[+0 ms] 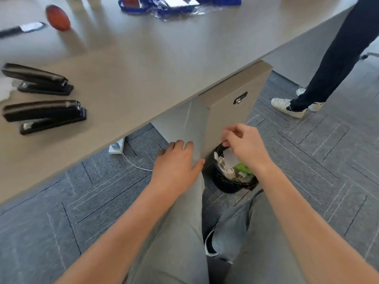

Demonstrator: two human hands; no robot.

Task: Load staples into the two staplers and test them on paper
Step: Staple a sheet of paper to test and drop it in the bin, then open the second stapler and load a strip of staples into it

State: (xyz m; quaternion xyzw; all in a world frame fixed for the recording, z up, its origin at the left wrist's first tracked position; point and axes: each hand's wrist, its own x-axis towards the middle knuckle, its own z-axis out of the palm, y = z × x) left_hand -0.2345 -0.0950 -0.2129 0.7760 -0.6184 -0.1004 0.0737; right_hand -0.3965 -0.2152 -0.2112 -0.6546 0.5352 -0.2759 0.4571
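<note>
Two black staplers lie closed on the grey table [143, 64] at the left, the far stapler [39, 79] and the near stapler [44, 115]. A bit of white paper [4, 90] shows at the left edge beside them. Both hands are below the table's edge, away from the staplers. My left hand [178, 162] rests flat on my knee with its fingers apart and holds nothing. My right hand [244, 146] hovers over a black waste bin [227, 183], with its fingertips pinched at the rim. Whether they hold anything is unclear.
The bin holds white scraps and green packaging and stands against the table's leg panel [231, 111]. A brown ball [58, 17], a dark pen-like object [20, 29] and blue lanyards in plastic [176, 5] lie far back. Another person's legs [328, 68] stand at the right.
</note>
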